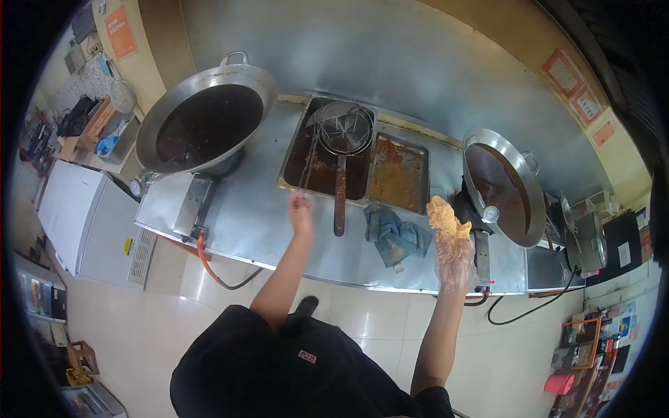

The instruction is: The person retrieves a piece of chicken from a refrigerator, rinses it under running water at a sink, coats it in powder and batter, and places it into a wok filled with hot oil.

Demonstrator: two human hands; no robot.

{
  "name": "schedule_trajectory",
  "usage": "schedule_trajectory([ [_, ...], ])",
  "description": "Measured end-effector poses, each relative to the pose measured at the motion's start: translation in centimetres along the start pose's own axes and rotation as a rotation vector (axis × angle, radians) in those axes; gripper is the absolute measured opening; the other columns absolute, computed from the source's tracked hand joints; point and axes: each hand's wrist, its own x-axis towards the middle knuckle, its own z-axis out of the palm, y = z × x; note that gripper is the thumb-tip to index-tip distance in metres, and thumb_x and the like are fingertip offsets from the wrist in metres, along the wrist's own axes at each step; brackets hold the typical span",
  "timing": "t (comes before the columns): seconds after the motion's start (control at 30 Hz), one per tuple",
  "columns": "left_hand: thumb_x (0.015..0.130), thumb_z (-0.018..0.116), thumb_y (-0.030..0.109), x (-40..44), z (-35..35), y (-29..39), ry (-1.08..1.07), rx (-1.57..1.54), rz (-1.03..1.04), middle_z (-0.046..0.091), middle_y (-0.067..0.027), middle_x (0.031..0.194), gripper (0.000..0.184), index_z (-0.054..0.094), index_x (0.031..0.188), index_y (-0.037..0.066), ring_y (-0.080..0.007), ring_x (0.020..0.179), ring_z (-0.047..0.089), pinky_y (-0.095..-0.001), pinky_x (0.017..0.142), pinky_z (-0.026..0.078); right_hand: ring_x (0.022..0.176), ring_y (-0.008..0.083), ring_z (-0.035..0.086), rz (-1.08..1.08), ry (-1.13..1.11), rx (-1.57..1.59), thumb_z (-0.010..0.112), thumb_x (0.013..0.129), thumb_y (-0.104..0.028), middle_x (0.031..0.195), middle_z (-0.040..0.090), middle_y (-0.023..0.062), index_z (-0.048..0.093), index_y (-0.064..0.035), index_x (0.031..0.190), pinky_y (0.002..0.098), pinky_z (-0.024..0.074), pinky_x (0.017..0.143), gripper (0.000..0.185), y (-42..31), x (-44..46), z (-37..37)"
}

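My left hand (300, 214) is closed at the front edge of the oily metal tray (284, 174), around the near end of long, thin metal tongs (309, 157) that reach over the tray. A round wire strainer (345, 129) lies across that tray, its brown handle (340, 202) pointing toward me. In a clear plastic glove, my right hand (453, 263) grips pale, crusty breaded food (446, 221), raised between the cloth and the right wok. The crumpled blue-green cloth (396, 237) lies on the metal counter.
A large wok of dark liquid (209, 125) stands at the left, and another wok (498, 184) with a dial thermometer (490, 214) at the right. A shallow crumb-covered tray (398, 174) adjoins the strainer tray. Hoses (209, 263) hang below the counter's front edge.
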Motion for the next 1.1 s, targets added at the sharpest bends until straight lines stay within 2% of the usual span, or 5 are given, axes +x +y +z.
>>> schedule_trajectory([
  [0.43, 0.092, 0.055, 0.022, -4.7, -7.7, -7.4, -0.017, 0.614, 0.077, 0.045, -0.0109, 0.125, 0.048, 0.035, 0.134, 0.01, -0.0237, 0.111, 0.049, -0.0424, 0.094, 0.041, 0.096, 0.0251, 0.062, 0.044, -0.095, 0.033, 0.056, 0.095, -0.022, 0.119, 0.056, 0.0167, 0.045, 0.002, 0.128, 0.0372, 0.0558, 0.086, 0.041, 2.4, 3.4, 1.3],
  [0.57, 0.099, 0.049, 0.036, -5.9, 0.9, -2.4, -0.286, -0.128, -0.773, 0.056, -0.0097, 0.096, 0.033, 0.049, 0.115, 0.007, -0.021, 0.085, 0.056, -0.0338, 0.072, 0.051, 0.092, 0.0247, 0.063, 0.099, -0.086, 0.059, 0.055, 0.095, -0.019, 0.117, 0.057, 0.0176, 0.045, 0.0031, 0.128, 0.036, 0.0567, 0.082, 0.041, 2.6, 3.7, 2.1],
  [0.77, 0.101, 0.045, 0.03, -2.0, 7.1, -1.0, -0.506, 0.198, -0.639, 0.054, -0.0102, 0.091, 0.026, 0.048, 0.104, 0.005, -0.0146, 0.065, 0.052, -0.0245, 0.048, 0.044, 0.088, 0.0225, 0.063, 0.063, -0.126, 0.051, 0.056, 0.094, -0.018, 0.115, 0.057, 0.0169, 0.045, 0.004, 0.128, 0.0341, 0.0565, 0.08, 0.041, 2.1, 2.8, 4.7],
  [0.87, 0.102, 0.044, 0.028, -3.2, 10.4, 3.4, -0.259, 0.058, -0.706, 0.053, -0.0041, 0.077, 0.023, 0.045, 0.097, 0.006, -0.0096, 0.053, 0.044, -0.0198, 0.038, 0.032, 0.087, 0.0192, 0.062, 0.044, -0.129, -0.01, 0.067, 0.089, -0.022, 0.11, 0.057, 0.0154, 0.047, 0.0098, 0.124, 0.0284, 0.057, 0.078, 0.051, 1.9, 2.5, 5.1],
  [1.1, 0.102, 0.045, 0.027, -4.7, 10.6, 8.7, -0.45, -0.232, -0.86, 0.053, -0.0012, 0.076, 0.022, 0.045, 0.097, 0.005, -0.0056, 0.053, 0.044, -0.0183, 0.036, 0.031, 0.085, 0.0197, 0.062, 0.06, -0.134, -0.028, 0.059, 0.092, -0.018, 0.113, 0.058, 0.0154, 0.047, 0.0047, 0.125, 0.0323, 0.0567, 0.08, 0.042, 2.3, 3.2, 5.4],
])
